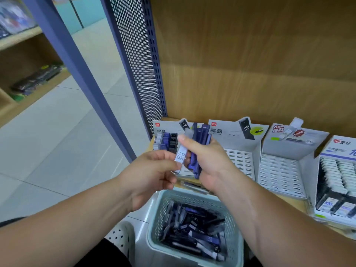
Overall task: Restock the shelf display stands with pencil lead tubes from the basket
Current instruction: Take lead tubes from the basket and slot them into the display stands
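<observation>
Basket (pixel 156 218), pale green, lower centre of frame, holds a loose heap of dark and blue lead tubes (pixel 192 232). Above it, mid-frame, both hands meet. Right hand (pixel 212 162) grasps an upright bundle of blue tubes (pixel 200 141), fingers wrapped round it. Left hand (pixel 152 174) pinches a single tube (pixel 180 156) with a white "HB 0.7" label, just beside the bundle. Behind the hands, on the wooden shelf (pixel 292 202), four display stands in a row: leftmost stand (pixel 165 140) partly filled, second stand (pixel 240 158) and third stand (pixel 279 170) showing bare slots, far-right stand (pixel 339 170) packed with pale tubes.
</observation>
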Motion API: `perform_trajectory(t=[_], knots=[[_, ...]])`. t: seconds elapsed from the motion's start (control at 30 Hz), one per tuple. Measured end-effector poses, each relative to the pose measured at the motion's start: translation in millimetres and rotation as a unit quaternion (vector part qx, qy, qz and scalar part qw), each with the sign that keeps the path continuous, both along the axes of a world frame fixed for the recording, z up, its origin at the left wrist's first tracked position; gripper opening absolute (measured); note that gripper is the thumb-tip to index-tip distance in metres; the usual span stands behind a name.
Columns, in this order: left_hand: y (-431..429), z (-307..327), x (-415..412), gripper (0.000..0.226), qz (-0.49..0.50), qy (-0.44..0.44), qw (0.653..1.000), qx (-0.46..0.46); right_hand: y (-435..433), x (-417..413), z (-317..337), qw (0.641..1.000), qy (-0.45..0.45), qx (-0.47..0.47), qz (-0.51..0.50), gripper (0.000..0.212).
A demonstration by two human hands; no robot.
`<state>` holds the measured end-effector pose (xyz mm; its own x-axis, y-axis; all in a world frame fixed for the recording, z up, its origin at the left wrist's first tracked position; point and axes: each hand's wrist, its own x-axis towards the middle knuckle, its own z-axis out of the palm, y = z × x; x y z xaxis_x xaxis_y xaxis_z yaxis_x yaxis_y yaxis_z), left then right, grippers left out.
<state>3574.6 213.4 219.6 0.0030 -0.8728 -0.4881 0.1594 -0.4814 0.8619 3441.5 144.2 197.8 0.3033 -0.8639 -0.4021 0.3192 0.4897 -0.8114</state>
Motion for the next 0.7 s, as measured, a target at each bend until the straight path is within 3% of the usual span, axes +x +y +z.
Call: perform_trajectory(t=[0.17,0.3,0.4,0.53,0.6,0.7], knots=[[-16,-8,14,0.005,-0.015,-0.017,0.999,-0.026,-15,-6,-10,0.999,0.014,0.014,-0.026,0.036],[-43,-13,44,0.005,-0.075,-0.170,0.981,-0.063,-23,-15,-18,0.999,0.026,0.013,-0.038,0.052],[-62,-24,77,0.009,-0.098,-0.328,0.937,-0.072,-31,-20,-29,0.997,0.044,0.025,-0.055,0.046],[-79,-45,110,0.011,-0.206,-0.480,0.851,-0.051,-39,-15,-43,0.993,0.102,0.041,-0.049,0.041],[-82,-55,115,0.008,-0.238,-0.537,0.807,-0.061,-41,-10,-48,0.991,0.116,0.046,-0.044,0.040],[-83,-68,118,0.010,-0.247,-0.580,0.771,-0.094,-45,-2,-51,0.991,0.118,0.046,-0.035,0.036]])
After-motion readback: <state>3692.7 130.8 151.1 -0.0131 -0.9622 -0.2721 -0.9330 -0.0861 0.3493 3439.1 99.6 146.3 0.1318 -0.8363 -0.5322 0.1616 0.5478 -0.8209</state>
